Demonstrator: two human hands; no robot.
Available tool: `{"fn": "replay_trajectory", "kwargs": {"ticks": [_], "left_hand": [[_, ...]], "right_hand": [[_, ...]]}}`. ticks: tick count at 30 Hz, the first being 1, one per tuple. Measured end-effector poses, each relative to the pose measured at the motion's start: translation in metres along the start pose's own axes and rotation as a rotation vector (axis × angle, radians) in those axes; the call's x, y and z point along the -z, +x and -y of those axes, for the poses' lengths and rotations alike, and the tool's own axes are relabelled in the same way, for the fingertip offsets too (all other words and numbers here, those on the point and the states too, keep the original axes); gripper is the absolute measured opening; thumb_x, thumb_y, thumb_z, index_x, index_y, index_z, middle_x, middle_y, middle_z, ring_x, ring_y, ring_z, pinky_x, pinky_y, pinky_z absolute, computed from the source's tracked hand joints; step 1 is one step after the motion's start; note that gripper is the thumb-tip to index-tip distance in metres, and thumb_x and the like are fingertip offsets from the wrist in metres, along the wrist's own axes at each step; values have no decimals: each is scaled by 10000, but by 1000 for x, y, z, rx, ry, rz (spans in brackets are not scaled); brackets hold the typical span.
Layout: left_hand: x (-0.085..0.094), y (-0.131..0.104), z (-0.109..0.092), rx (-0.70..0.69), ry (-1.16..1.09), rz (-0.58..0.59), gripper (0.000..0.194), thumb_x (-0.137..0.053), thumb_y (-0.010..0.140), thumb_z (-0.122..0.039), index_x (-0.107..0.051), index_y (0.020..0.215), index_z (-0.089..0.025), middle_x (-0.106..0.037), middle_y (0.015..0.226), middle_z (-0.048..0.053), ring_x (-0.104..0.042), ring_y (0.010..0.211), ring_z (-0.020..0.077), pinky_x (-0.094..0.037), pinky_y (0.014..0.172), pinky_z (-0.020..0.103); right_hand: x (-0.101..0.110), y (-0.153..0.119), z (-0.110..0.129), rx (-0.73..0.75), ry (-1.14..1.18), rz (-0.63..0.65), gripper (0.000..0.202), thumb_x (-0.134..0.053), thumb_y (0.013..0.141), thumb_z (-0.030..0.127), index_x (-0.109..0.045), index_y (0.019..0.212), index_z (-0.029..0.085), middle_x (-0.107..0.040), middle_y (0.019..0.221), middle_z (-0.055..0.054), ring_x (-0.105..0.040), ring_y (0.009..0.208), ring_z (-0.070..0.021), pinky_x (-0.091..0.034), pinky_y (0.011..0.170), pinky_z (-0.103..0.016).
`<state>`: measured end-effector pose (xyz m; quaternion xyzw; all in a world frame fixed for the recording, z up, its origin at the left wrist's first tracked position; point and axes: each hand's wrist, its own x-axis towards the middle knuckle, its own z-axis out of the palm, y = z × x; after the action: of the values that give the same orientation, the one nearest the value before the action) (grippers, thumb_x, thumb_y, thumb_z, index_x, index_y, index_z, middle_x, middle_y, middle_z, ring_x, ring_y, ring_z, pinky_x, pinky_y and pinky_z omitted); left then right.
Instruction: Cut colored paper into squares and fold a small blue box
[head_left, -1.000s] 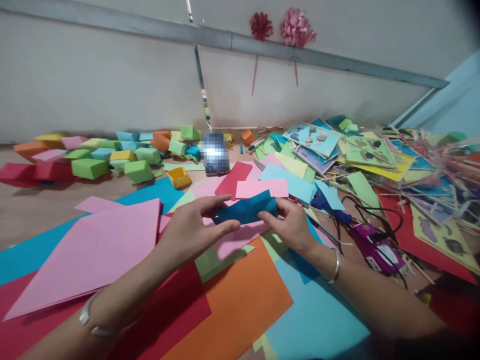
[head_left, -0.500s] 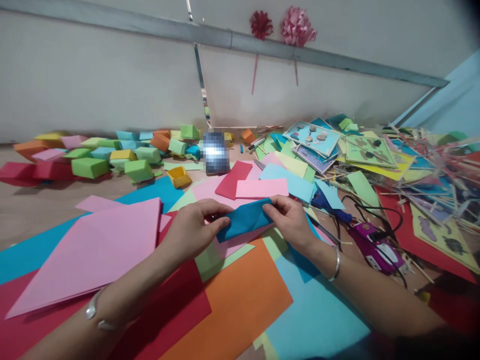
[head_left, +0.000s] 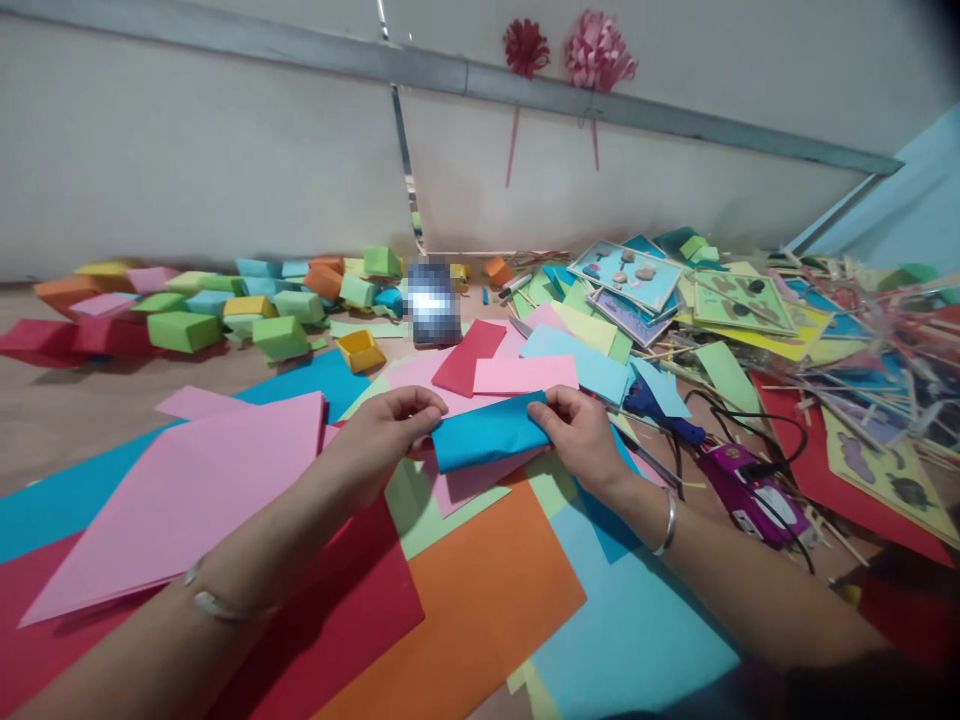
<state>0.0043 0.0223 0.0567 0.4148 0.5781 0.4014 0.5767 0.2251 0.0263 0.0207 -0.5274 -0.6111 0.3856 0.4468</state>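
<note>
A folded piece of blue paper (head_left: 491, 433) is held up between my two hands, its long side running left to right with the right end a little higher. At its upper left corner my left hand (head_left: 394, 425) pinches the edge between thumb and fingers. My right hand (head_left: 577, 430) grips the right end, thumb on the near face and fingers behind it. Beneath the blue piece lie pink and pale green sheets. Just beyond it rests a pink paper strip (head_left: 525, 375), beside a red paper piece (head_left: 470, 358).
Large pink sheets (head_left: 202, 480) lie at left, an orange sheet (head_left: 465, 600) and light blue sheet (head_left: 637, 620) in front. Folded paper boxes (head_left: 184, 331) line the back left. A blue glue gun (head_left: 660, 410) and purple corded device (head_left: 750, 495) sit at right, near decorated cards (head_left: 626, 275).
My left thumb and fingers have shifted up and left to the blue paper's corner. More of its face shows, and it looks flatter. My right hand stays almost in place.
</note>
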Motion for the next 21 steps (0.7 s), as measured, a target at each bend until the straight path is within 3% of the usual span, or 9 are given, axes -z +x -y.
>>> {"fn": "replay_trajectory", "kwargs": {"ticks": [3,7,10,14,17,21], "left_hand": [[-5,0,7,-30,-159,-132,439,-850,543,-501,-596,746,-207,-567,657,-46,-496,508,95,-401,467,215],[-11,-8,12,-170,-209,-275,400,-820,642,-534,-601,777,-228,-619,841,-13,-616,767,144,-532,670,252],[-16,-15,11,-217,-95,-172,381,-810,651,-541,-653,805,-230,-651,867,4,-622,806,167,-540,700,280],[-20,-21,6,-129,135,-1,389,-780,609,-560,-723,768,-210,-717,783,50,-634,741,212,-528,650,325],[-20,-22,5,-111,287,-1,374,-730,607,-583,-717,620,-209,-717,684,64,-615,688,214,-487,602,313],[-19,-21,6,-54,311,-70,359,-751,564,-549,-704,593,-195,-693,631,49,-576,630,182,-430,547,279]], "right_hand": [[0,2,-2,-19,62,-74,283,-630,819,423,-510,665,218,-408,591,48,-379,575,-119,-314,504,-252],[3,8,-3,-52,166,-186,290,-648,791,445,-500,676,223,-394,572,65,-376,543,-108,-334,474,-236],[5,10,-3,-49,172,-204,304,-651,784,461,-491,672,227,-376,572,69,-372,527,-105,-338,461,-239],[2,6,-3,-54,153,-167,286,-629,803,457,-496,692,230,-384,582,62,-380,530,-112,-344,474,-251],[1,2,-1,-23,70,-147,285,-609,825,437,-477,681,230,-371,590,58,-368,549,-113,-322,507,-260],[1,1,2,-2,10,-123,287,-598,830,410,-460,659,227,-361,585,58,-361,561,-113,-293,533,-270]]}}
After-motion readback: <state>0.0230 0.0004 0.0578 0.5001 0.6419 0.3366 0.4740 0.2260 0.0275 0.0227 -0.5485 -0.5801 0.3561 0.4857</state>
